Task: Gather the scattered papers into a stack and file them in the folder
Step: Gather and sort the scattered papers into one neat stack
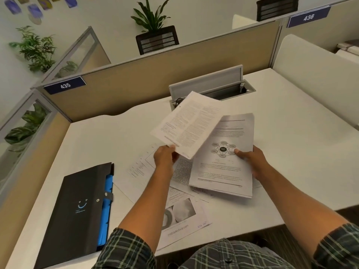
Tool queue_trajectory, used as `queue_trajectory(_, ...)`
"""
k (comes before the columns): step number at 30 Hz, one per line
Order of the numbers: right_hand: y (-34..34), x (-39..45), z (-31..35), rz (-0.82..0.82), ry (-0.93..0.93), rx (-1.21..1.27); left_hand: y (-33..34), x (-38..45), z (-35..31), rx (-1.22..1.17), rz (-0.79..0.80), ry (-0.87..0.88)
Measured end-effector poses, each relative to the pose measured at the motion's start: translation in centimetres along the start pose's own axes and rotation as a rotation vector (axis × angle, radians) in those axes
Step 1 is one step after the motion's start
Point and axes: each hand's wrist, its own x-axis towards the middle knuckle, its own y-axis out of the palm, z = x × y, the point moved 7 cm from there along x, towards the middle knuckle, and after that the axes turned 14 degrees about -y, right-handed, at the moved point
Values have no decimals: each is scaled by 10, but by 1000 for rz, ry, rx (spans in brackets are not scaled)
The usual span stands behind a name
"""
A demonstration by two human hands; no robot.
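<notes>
My left hand [165, 157] pinches the near corner of a printed text sheet [189, 123] and holds it tilted above the desk. My right hand [250, 160] grips the right edge of a stack of papers [223, 167] whose top page shows a circular diagram. The lifted sheet overlaps the stack's upper left corner. Several loose printed pages [180, 214] lie flat on the white desk [97, 142] under and in front of my arms. A black folder [77, 210] with blue inner pockets lies shut at the left, apart from both hands.
A grey cable box [211, 86] with its lid raised sits at the back of the desk behind the papers. Beige partitions [136, 78] wall the desk at the back and left. A white divider [314, 61] stands at the right.
</notes>
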Motion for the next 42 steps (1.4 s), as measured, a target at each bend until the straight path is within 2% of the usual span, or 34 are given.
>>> queue_trajectory(5,15,7,9,13,-22,64,30,-17,24,468,290,-70)
queue_trajectory(8,14,10,11,-5,-27,75,26,-17,21,610,297,-11)
queue_trajectory(12,8,10,8,21,-20,85,4,-7,0,561,21,22)
queue_trajectory(15,8,8,7,96,-6,64,-4,0,-14,523,-52,101)
queue_trajectory(17,11,7,6,162,6,36,-1,0,-19,531,-9,126)
queue_trajectory(20,18,4,7,232,24,1,14,-7,-21,588,152,141)
queue_trajectory(24,28,5,13,190,5,9,39,-17,2,698,356,118)
queue_trajectory(26,32,8,14,162,6,37,47,-18,19,714,373,107)
queue_trajectory(29,32,11,11,124,53,179,48,-15,32,661,299,101)
queue_trajectory(32,37,10,8,282,111,309,46,-14,37,673,264,115)
queue_trajectory(35,39,6,6,407,75,143,49,-18,43,740,336,114)
queue_trajectory(38,30,8,5,336,-31,-76,51,-22,49,837,414,110)
queue_trajectory(42,29,10,26,239,-203,-73,52,-30,32,677,467,140)
